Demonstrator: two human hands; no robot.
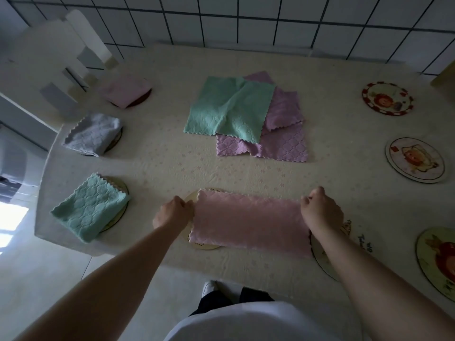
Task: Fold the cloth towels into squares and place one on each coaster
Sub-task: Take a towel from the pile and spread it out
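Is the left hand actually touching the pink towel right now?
Touching. The head view shows the left hand with fingers curled onto the left short edge of the pink towel, no gap between them.

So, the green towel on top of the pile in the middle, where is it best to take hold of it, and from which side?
Grip the green towel at its two near corners, coming from the person's side of the table. It lies flat and unfolded on the purple towels, and its near scalloped edge is free, with the right corner overhanging the purple one, so fingers can probably slip under there.
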